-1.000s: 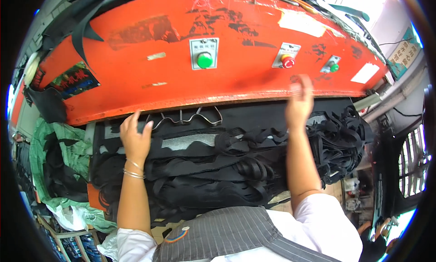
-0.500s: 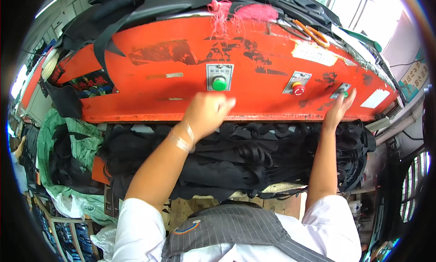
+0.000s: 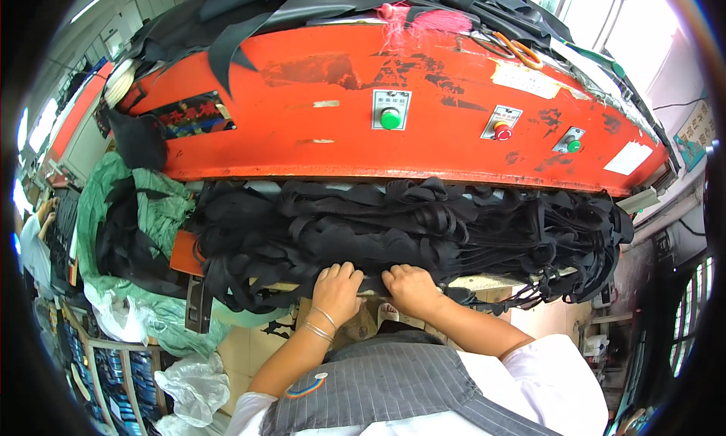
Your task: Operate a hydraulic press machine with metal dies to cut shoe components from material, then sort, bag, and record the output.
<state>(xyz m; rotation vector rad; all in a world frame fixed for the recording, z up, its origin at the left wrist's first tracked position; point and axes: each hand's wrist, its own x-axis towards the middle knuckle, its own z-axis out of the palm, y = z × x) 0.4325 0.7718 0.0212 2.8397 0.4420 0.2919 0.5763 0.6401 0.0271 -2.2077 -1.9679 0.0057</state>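
Observation:
A wide heap of black sheet scraps (image 3: 363,243), full of curved cut-outs and thin strips, lies along the front of a red machine (image 3: 287,152). At the heap's near edge, my left hand (image 3: 336,291) has its fingers curled down over the black material. My right hand (image 3: 408,288) does the same a little to the right. Thumbs and undersides of both grips are hidden. Beneath the scraps, a pale board edge (image 3: 491,282) shows. The machine's front carries two green buttons, one larger (image 3: 390,119) and one smaller (image 3: 574,145), with a red knob (image 3: 502,131) between them.
More black sheets (image 3: 174,39), pink thread (image 3: 435,20) and orange-handled scissors (image 3: 522,52) lie on the machine. To the left are a green sack (image 3: 113,209) of scraps and a clear plastic bag (image 3: 195,387). Another person (image 3: 35,247) is at the far left.
Both hands have come down from near the machine's buttons to the heap's near edge and curled onto it. The black scraps now extend nearer to me, and the view has shifted slightly.

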